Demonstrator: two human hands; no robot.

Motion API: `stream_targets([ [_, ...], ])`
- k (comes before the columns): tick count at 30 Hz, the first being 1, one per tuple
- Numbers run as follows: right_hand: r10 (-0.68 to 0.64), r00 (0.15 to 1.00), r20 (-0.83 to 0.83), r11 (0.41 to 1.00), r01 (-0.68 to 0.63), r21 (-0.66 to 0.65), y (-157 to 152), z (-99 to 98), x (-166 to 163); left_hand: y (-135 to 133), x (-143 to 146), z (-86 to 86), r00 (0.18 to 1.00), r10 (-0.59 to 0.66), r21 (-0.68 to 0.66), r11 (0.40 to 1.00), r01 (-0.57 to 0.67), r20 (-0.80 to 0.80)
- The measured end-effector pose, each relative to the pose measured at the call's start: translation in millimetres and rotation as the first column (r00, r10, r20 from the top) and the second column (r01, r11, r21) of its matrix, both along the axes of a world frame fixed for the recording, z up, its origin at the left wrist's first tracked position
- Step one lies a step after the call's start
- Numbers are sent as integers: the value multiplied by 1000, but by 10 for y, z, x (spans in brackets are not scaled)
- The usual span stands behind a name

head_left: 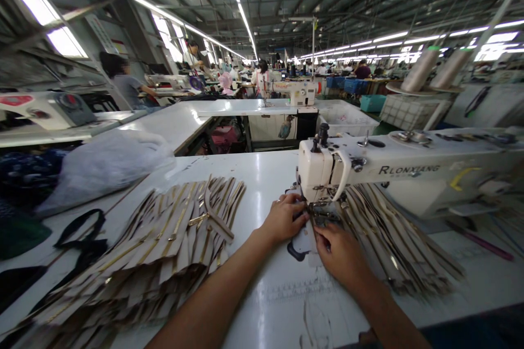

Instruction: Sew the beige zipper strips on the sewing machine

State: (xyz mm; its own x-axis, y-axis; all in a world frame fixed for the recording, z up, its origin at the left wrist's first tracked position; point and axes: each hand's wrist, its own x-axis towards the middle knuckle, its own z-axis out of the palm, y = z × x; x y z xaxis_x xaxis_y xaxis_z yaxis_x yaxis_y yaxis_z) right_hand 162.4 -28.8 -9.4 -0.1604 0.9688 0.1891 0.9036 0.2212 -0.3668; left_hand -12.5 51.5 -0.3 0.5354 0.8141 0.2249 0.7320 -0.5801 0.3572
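Note:
Under the head of a white sewing machine point(323, 169), a narrow beige zipper strip point(314, 237) lies on the machine bed, mostly hidden by my fingers. My left hand point(285, 218) is closed at the left of the presser foot, its bent fingertips on the strip close to the needle. Nearer to me, my right hand point(339, 251) pinches the strip between thumb and fingers. A large heap of beige zippers point(164, 245) with gold teeth spreads to the left of my arms. More zippers point(393, 234) lie in a bundle right of the needle, partly beneath the machine arm.
A clear plastic bag point(110, 166) and dark straps point(82, 234) lie at the left. Right of the bundle is a purple stick-like tool point(483, 242). Thread cones point(421, 68) stand at the back right. Another sewing machine point(303, 91) faces me, with people working beyond.

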Motion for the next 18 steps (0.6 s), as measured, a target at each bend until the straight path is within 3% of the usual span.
stream_targets([
  [12,30,999,23,1000,-30,-5,9,-12,-17,-7,29,-1,1000,20,3,1000,-20,-20],
  [18,43,999,12,999,-42,-13,0,42,-19,-244,173,162,971,163,12,987,-163,-176],
])
